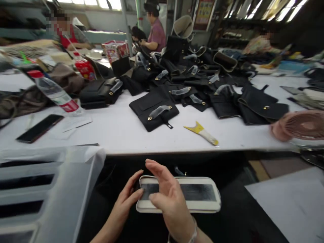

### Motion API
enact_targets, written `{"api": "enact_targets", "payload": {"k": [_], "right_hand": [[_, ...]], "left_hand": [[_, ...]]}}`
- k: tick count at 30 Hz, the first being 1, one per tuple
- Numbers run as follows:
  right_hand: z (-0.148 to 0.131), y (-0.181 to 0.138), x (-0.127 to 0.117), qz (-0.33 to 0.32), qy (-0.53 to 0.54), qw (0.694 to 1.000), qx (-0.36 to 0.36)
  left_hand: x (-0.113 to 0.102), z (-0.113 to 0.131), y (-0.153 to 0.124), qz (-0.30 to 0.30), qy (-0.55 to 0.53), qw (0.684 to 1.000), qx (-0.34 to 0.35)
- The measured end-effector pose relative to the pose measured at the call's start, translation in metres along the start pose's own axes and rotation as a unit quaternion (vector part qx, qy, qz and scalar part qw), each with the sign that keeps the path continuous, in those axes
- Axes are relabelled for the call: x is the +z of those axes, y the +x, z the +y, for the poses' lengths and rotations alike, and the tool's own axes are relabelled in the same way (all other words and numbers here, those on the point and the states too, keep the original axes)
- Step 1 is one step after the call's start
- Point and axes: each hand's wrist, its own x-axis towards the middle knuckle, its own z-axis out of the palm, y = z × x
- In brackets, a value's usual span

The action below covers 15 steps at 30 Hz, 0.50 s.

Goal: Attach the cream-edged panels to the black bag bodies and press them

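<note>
Cream-edged with a dark panel in the middle, the flat oblong bag piece (197, 195) sits low in front of the person, below the near edge of the white table (121, 131). Left hand (126, 199) has its fingers curled onto the piece's left end, gripping it there. Right hand (168, 199) lies across the top of the piece with the fingers loosely spread, fingertips pointing up and left; it covers the piece's left-middle, but can't really tell if it's pinching anything or just resting.

Up on the table, pretty much straight ahead, there's a black bag panel (154, 111) with a plastic-wrapped strap and gold hardware, and just right of it a yellow-handled scraper (202, 132). Behind those is a whole heap of black bags (202, 81). Off to the left lie a phone (40, 128) face up and a water bottle (55, 92) on its side. Pink fan (301, 126) sits at the right edge. Other people are working at the far tables.
</note>
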Motion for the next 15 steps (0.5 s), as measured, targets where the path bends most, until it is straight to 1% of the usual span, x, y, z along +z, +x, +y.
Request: {"api": "enact_targets", "payload": {"k": [1, 2, 3, 4, 5, 6, 7, 8, 9, 10, 11, 12, 13, 15], "right_hand": [[-0.002, -0.004, -0.013, 0.057, 0.039, 0.998, -0.008], [-0.002, -0.010, -0.031, 0.120, 0.051, 0.991, -0.016], [0.002, -0.018, -0.053, 0.188, 0.040, 0.981, -0.019], [0.008, -0.026, -0.077, 0.259, 0.012, 0.966, -0.013], [0.017, -0.035, -0.102, 0.334, -0.022, 0.942, 0.003], [0.029, -0.042, -0.125, 0.393, -0.067, 0.917, 0.026], [0.042, -0.049, -0.146, 0.422, -0.128, 0.896, 0.056], [0.055, -0.054, -0.161, 0.432, -0.149, 0.886, 0.072], [0.067, -0.058, -0.171, 0.425, -0.165, 0.886, 0.083], [0.078, -0.060, -0.175, 0.410, -0.176, 0.891, 0.086], [0.087, -0.061, -0.174, 0.391, -0.182, 0.899, 0.080], [0.094, -0.060, -0.170, 0.372, -0.190, 0.906, 0.069], [0.099, -0.059, -0.163, 0.356, -0.201, 0.911, 0.054], [0.105, -0.056, -0.149, 0.334, -0.224, 0.915, 0.020]], "left_hand": [[-0.003, 0.004, 0.003, -0.005, 0.065, 0.997, 0.046], [-0.006, 0.010, 0.005, -0.006, 0.135, 0.986, 0.103], [-0.007, 0.019, 0.006, -0.008, 0.204, 0.965, 0.165], [-0.005, 0.029, 0.007, -0.013, 0.266, 0.937, 0.227], [0.000, 0.041, 0.008, -0.034, 0.316, 0.906, 0.281], [0.008, 0.055, 0.009, -0.077, 0.352, 0.873, 0.328], [0.019, 0.068, 0.010, -0.136, 0.375, 0.842, 0.362], [0.034, 0.080, 0.012, -0.208, 0.388, 0.811, 0.385], [0.050, 0.090, 0.014, -0.287, 0.398, 0.775, 0.399], [0.067, 0.098, 0.016, -0.344, 0.405, 0.743, 0.406], [0.084, 0.103, 0.019, -0.393, 0.411, 0.714, 0.408], [0.100, 0.106, 0.021, -0.427, 0.417, 0.692, 0.407], [0.114, 0.106, 0.024, -0.446, 0.423, 0.676, 0.406], [0.133, 0.103, 0.026, -0.457, 0.437, 0.663, 0.400]]}}
